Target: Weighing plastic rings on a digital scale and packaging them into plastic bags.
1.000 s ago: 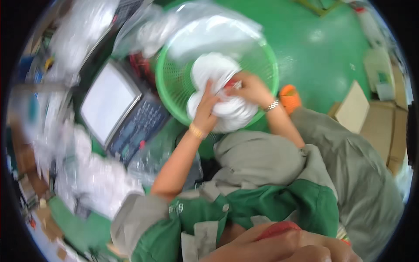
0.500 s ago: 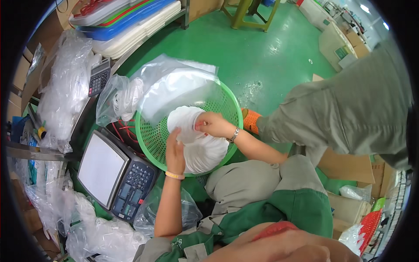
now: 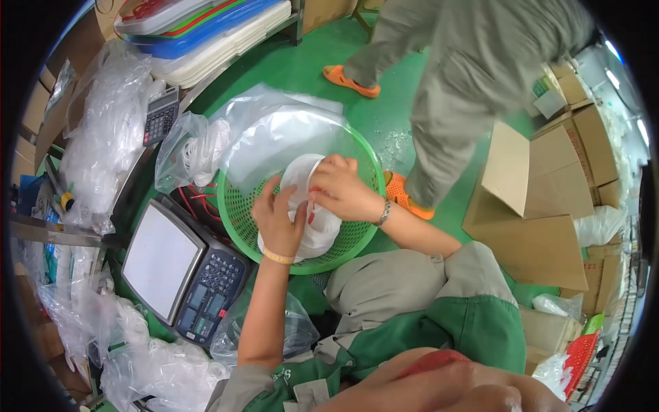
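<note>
Lying in a green basket [image 3: 357, 161], a white bag [image 3: 305, 206] sits between a seated person's two hands, its bulk bulging toward the basket's near rim. The left hand [image 3: 278, 220] presses against the bag's left side, fingers spread over the plastic and gripping it; a yellow band circles that wrist. The right hand [image 3: 336, 189] comes in from the opposite side and closes on the bag's upper part, fingers curled into the gathered plastic, a bracelet [image 3: 383, 214] at the wrist. Both hands touch the bag, the right a little higher than the left. Clear plastic sheeting [image 3: 274, 130] lines the basket's far half and spills over its rim. Just left of the basket stands a scale [image 3: 182, 268] with a pale platform and a keypad, and a calculator [image 3: 161, 117] lies farther back among heaps of clear bags [image 3: 103, 144]. Beyond the basket, another person in grey trousers [image 3: 453, 103] and orange sandals [image 3: 350, 81] stands on the green floor [image 3: 309, 69]. Cardboard boxes [image 3: 535, 206] sit open to the right.
</note>
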A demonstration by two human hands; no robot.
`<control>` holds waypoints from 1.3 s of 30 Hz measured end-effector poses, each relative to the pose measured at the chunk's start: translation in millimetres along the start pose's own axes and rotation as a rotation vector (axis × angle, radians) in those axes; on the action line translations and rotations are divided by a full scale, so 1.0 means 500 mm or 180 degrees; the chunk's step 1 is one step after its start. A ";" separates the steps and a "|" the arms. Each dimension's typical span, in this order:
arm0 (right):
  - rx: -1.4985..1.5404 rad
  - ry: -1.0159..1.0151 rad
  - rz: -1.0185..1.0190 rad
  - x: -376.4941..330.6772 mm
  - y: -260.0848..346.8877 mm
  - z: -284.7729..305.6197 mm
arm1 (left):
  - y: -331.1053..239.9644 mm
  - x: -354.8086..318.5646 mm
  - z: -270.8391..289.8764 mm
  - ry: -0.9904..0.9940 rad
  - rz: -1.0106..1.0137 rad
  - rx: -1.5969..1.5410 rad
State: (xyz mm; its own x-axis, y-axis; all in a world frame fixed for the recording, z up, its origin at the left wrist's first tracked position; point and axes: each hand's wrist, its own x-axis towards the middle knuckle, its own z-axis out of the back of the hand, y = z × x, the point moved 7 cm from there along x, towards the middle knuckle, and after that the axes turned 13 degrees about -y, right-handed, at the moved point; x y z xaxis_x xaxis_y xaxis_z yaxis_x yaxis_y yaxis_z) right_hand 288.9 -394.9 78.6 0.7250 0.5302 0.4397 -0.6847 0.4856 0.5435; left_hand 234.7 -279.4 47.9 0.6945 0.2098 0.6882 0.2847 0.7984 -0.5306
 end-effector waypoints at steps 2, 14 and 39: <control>-0.0081 -0.0045 0.0256 -0.002 0.025 0.003 | -0.013 -0.008 0.004 -0.0420 -0.0227 -0.0382; 0.0210 -0.0072 -0.0154 -0.037 0.044 -0.004 | -0.033 -0.049 0.022 -0.0054 -0.0070 0.0003; 0.0133 -0.0460 0.0291 -0.061 0.093 0.020 | 0.078 -0.045 0.009 -0.0243 0.2312 -0.2086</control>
State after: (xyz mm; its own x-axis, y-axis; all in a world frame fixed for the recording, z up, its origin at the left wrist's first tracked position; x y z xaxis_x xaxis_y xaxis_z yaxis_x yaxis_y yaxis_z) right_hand 235.7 -395.4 97.6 0.6650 0.4640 0.5852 -0.7468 0.4089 0.5245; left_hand 227.2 -250.5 13.9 0.8078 0.5803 0.1036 0.1314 -0.0059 -0.9913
